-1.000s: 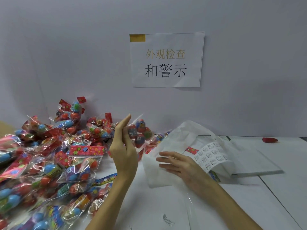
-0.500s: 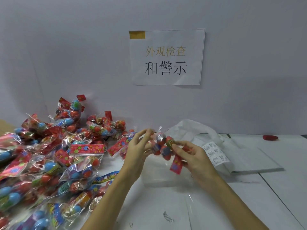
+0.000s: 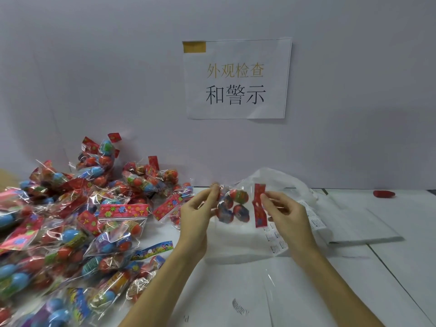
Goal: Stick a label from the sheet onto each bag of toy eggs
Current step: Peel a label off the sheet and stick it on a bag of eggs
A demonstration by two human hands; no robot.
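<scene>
Both my hands hold one clear bag of toy eggs (image 3: 233, 205) up above the table. My left hand (image 3: 197, 215) pinches its left end. My right hand (image 3: 286, 214) pinches its red header card at the right. Below and behind the right hand lies the label sheet (image 3: 274, 241), white with rows of small printed labels, partly hidden by my hand. A big heap of egg bags (image 3: 77, 223) covers the table's left side.
A white plastic bag (image 3: 278, 179) and white sheets (image 3: 354, 227) lie behind the label sheet. A small red object (image 3: 384, 194) sits far right by the wall. A paper sign (image 3: 237, 79) hangs on the wall. A loose label (image 3: 239, 307) lies near the front.
My left hand brought a bag from the heap, my right hand left the sheet and took hold of it. The bag has turned, its red header now at the right.
</scene>
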